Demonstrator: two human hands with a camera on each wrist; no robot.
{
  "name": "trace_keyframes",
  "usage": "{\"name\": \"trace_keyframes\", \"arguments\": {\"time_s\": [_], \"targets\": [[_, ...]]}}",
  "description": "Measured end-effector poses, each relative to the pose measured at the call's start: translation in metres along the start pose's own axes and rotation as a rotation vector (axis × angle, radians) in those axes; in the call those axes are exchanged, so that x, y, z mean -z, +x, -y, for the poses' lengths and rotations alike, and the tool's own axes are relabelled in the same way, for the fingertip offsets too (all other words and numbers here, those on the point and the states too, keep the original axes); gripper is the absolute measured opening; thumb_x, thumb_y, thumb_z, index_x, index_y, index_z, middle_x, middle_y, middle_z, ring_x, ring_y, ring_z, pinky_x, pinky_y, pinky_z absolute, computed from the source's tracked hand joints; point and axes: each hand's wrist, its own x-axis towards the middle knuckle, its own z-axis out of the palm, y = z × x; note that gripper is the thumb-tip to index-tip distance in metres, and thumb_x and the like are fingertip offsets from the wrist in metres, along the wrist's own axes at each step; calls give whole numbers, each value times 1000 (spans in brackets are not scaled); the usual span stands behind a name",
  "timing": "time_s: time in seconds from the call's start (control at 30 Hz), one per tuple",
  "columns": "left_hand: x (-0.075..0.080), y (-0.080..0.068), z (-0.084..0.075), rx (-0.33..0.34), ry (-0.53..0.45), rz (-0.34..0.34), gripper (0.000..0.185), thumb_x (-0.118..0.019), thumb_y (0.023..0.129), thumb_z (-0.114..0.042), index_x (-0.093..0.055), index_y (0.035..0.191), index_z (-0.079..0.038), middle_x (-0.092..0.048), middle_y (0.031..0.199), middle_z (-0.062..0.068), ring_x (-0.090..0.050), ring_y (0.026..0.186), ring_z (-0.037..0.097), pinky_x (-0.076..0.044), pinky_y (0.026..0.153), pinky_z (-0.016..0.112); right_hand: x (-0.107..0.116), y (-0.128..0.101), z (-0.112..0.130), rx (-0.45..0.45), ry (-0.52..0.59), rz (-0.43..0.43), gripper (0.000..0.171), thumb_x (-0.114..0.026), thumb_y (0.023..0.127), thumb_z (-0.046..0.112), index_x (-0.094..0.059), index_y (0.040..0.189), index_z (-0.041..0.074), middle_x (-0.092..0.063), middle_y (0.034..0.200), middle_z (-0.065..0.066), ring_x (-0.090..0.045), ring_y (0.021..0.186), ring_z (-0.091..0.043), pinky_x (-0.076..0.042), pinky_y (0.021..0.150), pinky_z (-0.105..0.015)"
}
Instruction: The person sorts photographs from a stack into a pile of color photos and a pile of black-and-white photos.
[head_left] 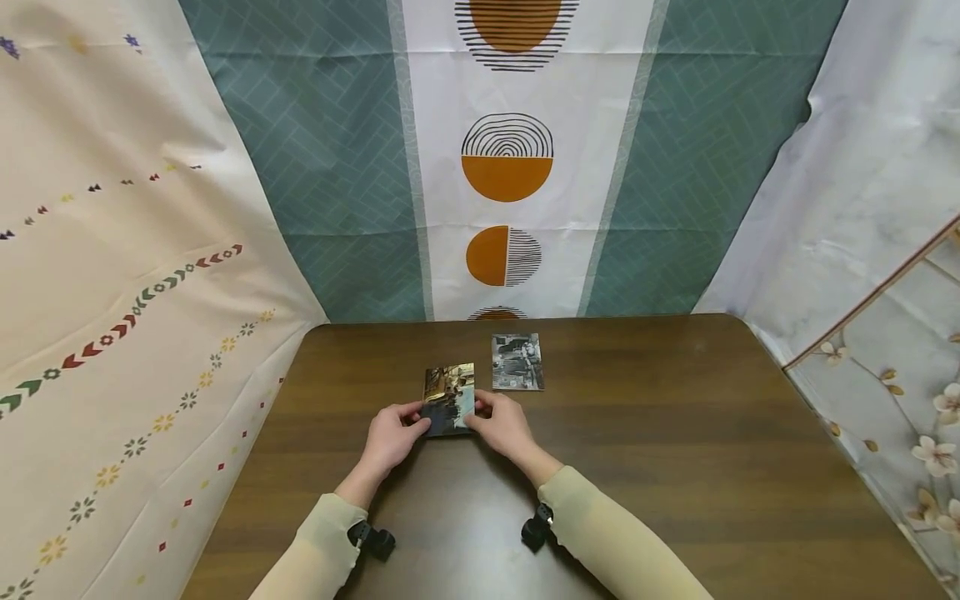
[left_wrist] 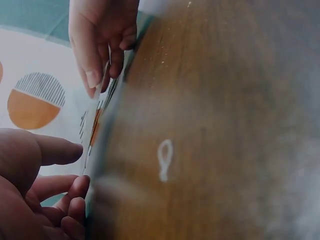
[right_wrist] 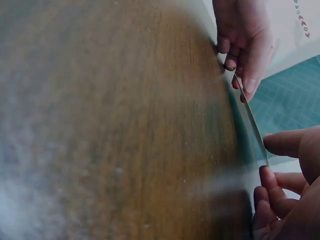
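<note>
Pale yellow-beige long sleeves [head_left: 600, 533] on both arms, w/ black wrist-cam mounts [head_left: 537, 527] under cuffs.

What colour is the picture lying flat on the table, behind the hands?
The picture is black, white and grey, with no colour. The head view shows it best.

— What can't we make out here?
— The colour photo [head_left: 448, 398] is too small for us to read its subject; our hands cover its lower corners.
— And the wrist views?
— We see it edge-on only; the table [left_wrist: 210, 125] is blurred.
</note>
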Motion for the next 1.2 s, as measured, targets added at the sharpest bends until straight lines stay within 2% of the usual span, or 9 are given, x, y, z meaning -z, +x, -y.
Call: {"name": "trace_keyframes", "arguments": {"time_s": [0.07, 0.3, 0.53, 0.73, 1.2], "targets": [[1, 1, 0, 12, 12, 11, 37, -80, 94, -13, -76, 128, 2, -71, 95, 4, -63, 88, 22, -50, 83, 41, -1, 1, 1, 5, -27, 14, 57, -82, 91, 20, -67, 143, 1, -73, 109, -4, -67, 107, -27, -52, 98, -46], [9, 4, -2, -16, 80, 15, 35, -80, 92, -12, -78, 123, 2, -71, 91, 3, -62, 85, 22, -50, 83, 42, 0, 3, 5, 8, -150, 62, 56, -83, 92, 27, -70, 141, 4, -71, 103, 0, -66, 103, -25, -53, 95, -47], [11, 0, 1, 32, 66, 53, 41, -81, 92, -10, -74, 130, 4, -69, 94, 5, -60, 82, 20, -50, 80, 41, -3, 1, 4, 14, -239, 77, 57, -85, 90, 31, -71, 141, 9, -71, 102, 4, -65, 107, -30, -53, 91, -46], [11, -6, 3, 25, 104, 52, 49, -86, 87, -9, -73, 132, 4, -66, 96, 7, -60, 86, 22, -51, 79, 42, -7, 0, 4, 13, -271, 77, 62, -86, 88, 34, -70, 143, 11, -69, 102, 5, -63, 109, -31, -52, 88, -45], [13, 5, 1, 60, 131, 138, 55, -86, 89, -12, -69, 140, 1, -64, 99, 7, -55, 84, 23, -45, 77, 39, -2, 6, 0, -43, -284, 114, 69, -86, 88, 39, -65, 149, 14, -64, 102, 7, -59, 107, -27, -50, 83, -41]]}}
